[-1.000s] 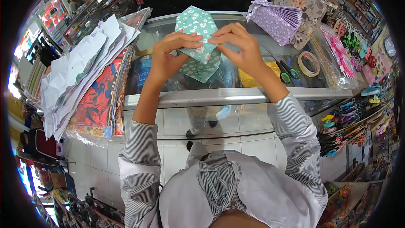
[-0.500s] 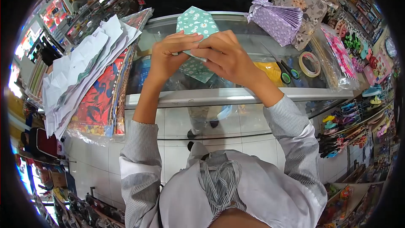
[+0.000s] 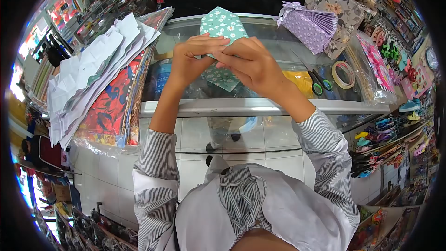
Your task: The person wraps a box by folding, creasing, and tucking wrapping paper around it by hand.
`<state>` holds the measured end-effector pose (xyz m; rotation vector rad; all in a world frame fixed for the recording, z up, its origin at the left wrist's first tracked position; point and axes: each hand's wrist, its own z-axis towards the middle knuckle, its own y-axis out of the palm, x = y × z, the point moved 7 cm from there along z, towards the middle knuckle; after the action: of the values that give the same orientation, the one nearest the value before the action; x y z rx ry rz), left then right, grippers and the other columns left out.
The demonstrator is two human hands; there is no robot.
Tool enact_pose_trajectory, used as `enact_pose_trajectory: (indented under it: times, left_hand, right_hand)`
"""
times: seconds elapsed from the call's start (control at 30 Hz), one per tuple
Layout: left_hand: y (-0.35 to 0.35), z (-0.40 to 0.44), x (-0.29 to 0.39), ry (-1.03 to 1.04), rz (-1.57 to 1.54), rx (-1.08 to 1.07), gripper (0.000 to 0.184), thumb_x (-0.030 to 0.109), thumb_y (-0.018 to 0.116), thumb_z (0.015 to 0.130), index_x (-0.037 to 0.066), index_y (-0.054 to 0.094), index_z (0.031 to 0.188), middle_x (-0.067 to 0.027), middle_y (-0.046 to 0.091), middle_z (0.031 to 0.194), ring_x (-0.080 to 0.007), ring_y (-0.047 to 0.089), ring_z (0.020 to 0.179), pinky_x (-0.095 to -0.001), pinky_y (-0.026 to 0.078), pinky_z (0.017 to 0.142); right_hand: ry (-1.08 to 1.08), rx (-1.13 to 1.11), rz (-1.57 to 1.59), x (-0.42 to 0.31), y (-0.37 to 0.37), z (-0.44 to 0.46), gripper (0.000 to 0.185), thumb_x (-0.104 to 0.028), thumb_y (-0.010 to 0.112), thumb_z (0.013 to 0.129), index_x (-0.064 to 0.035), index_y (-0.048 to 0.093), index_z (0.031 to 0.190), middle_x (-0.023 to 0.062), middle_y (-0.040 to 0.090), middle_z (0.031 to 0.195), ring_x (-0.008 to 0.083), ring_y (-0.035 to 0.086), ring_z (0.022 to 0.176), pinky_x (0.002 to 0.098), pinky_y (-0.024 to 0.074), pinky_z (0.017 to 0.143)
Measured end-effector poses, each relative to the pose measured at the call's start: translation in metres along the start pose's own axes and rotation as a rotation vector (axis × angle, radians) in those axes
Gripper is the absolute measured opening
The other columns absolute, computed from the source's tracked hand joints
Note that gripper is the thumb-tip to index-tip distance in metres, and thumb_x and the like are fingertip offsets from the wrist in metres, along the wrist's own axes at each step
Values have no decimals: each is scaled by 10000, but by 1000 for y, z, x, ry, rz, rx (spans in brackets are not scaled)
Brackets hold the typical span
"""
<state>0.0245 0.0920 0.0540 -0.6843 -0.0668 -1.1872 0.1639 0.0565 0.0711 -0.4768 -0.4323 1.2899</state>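
A green paper piece with white daisies [image 3: 223, 24] lies on the glass counter, its pointed top beyond my hands and a lower corner on the near side. My left hand [image 3: 193, 58] is closed on its left part, fingers laid across and thumb beneath. From the right, my right hand [image 3: 248, 62] covers the middle of the paper with bent fingers that pinch its folded edge. The fingertips of both hands nearly meet. The fold between them is mostly hidden.
Crumpled white sheets [image 3: 88, 67] lie over packaged patterned paper [image 3: 114, 107] at left. At right are scissors [image 3: 318, 81], a tape roll [image 3: 343, 75], a pleated purple bag [image 3: 309, 25] and a brown floral bag [image 3: 332, 7]. The counter's metal edge [image 3: 209, 107] runs in front.
My right hand has moved left and down over the paper, then stayed pinched there. My left hand has kept its hold. The view has shifted slightly, so the counter items appear farther right.
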Motion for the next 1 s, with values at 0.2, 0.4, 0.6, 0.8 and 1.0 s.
enact_pose_trajectory:
  times: [0.2,0.4,0.6,0.8,1.0]
  left_hand:
    - [-1,-2,-1,-6,-56,-1,354,-58,680,688,136,746,977,-41,701,1079,-211,648,1067,-418,399,1040]
    - [1,0,0,-24,-49,-4,396,-79,666,663,149,748,976,-43,702,1076,-209,642,1079,-419,397,1043]
    - [0,0,0,-20,-58,-18,388,-67,680,669,158,749,978,-42,705,1070,-212,645,1073,-428,397,1043]
    - [0,-2,-2,-24,-56,-15,374,-65,688,667,149,750,968,-39,705,1071,-217,641,1083,-433,389,1049]
    - [1,-1,4,-20,-34,-38,451,-144,605,617,91,742,977,-86,698,1089,-250,622,1120,-446,359,1069]
  right_hand:
    - [65,-7,-20,8,-11,0,389,-99,736,694,-125,664,1076,8,597,950,209,575,892,351,414,785]
    - [38,89,14,14,-13,-9,268,-85,731,697,-112,710,962,17,595,824,205,575,803,350,417,775]
    - [-7,119,52,9,-17,-11,261,-85,729,699,-94,706,959,25,585,813,214,572,805,343,430,765]
    - [106,34,3,17,-16,-2,281,-38,715,681,-80,695,958,55,581,840,247,566,834,365,452,770]
    - [135,41,71,31,-16,-11,240,-9,702,682,-63,693,916,63,582,845,253,567,824,363,472,724]
